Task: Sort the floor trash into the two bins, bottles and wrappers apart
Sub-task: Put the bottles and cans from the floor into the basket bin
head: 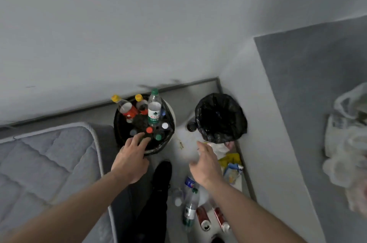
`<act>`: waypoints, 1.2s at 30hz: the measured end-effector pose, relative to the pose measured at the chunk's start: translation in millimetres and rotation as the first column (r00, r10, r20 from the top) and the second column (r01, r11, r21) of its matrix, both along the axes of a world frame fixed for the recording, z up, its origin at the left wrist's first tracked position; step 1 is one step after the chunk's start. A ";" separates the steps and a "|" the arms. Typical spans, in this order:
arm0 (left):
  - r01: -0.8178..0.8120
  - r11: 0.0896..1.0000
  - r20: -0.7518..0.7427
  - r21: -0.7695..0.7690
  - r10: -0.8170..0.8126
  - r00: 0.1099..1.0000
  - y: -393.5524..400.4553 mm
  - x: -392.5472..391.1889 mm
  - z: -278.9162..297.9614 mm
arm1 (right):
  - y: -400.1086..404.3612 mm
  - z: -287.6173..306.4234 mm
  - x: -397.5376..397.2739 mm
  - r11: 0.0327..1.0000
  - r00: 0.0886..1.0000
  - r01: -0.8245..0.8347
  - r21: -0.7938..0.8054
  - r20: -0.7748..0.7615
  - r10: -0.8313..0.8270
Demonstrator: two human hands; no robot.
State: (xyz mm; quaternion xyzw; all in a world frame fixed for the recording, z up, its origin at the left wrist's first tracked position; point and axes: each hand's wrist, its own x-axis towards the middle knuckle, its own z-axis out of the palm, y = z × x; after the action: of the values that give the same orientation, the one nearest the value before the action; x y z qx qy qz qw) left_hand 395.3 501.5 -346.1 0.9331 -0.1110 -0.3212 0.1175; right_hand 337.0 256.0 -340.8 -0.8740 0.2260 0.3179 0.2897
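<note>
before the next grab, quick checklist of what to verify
1. Bottle bin has room: not ok, packed, tall bottle sticks above the rim.
2. Wrapper bin open and ready: ok, black liner gaping.
3. Left hand free: ok, fingers spread over the bottle bin, holding nothing.
4. Right hand free: cannot tell, blurred.
5. Bottles left on floor: not ok, green-cap bottle and cans remain.
6. Wrappers left on floor: not ok, yellow wrapper lies by the wall.
</note>
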 end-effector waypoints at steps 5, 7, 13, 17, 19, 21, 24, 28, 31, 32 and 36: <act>-0.020 0.999 -0.065 0.026 0.021 0.998 -64.6 -94.1 18.6 | -58.0 13.2 -104.1 0.999 1.000 0.008 -0.039 -0.016 -0.008; -0.048 0.998 -0.080 0.027 0.050 0.996 -88.4 -133.7 28.1 | -80.6 19.2 -149.3 0.999 0.999 0.004 -0.042 -0.033 -0.006; -0.199 0.980 -0.092 0.014 0.199 0.976 -146.3 -266.5 70.0 | -139.7 61.9 -286.4 0.999 0.998 -0.026 -0.043 -0.057 0.024; -0.195 0.980 -0.144 0.034 0.198 0.970 -164.8 -352.2 95.2 | -170.2 90.5 -366.8 0.996 0.994 -0.036 -0.081 -0.109 0.027; -0.182 0.983 -0.171 0.039 0.186 0.968 -165.4 -384.0 97.8 | -178.7 96.4 -397.3 0.994 0.988 -0.041 -0.100 -0.151 0.026; -0.158 0.986 -0.178 0.049 0.165 0.970 -162.9 -410.5 96.2 | -179.9 95.8 -425.6 0.995 0.984 -0.026 -0.096 -0.179 0.008; -0.122 0.992 -0.160 0.043 0.127 0.979 -156.2 -444.9 88.5 | -172.4 89.6 -462.8 0.997 0.981 -0.010 -0.083 -0.196 -0.007; -0.049 0.996 -0.169 0.077 0.062 0.984 -140.2 -484.4 71.5 | -155.9 74.9 -506.2 0.998 0.979 -0.003 -0.067 -0.202 -0.011; -0.052 0.993 -0.187 0.102 0.070 0.980 -126.4 -516.5 58.5 | -145.2 63.8 -533.6 0.998 0.981 -0.038 -0.047 -0.194 0.029; -0.047 0.992 -0.198 0.114 0.069 0.978 -122.9 -526.9 54.6 | -143.2 61.2 -541.6 0.998 0.981 -0.046 -0.044 -0.191 0.037; -0.046 0.985 -0.243 0.164 0.085 0.966 -115.6 -565.3 42.4 | -142.1 56.0 -570.1 0.997 0.982 -0.061 -0.036 -0.183 0.054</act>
State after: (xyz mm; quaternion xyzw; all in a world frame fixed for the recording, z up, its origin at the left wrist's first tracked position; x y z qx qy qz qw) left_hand -170.0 386.0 -303.7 0.8948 -0.0387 -0.4396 0.0673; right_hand -233.1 113.9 -284.8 -0.8533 0.2326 0.3999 0.2405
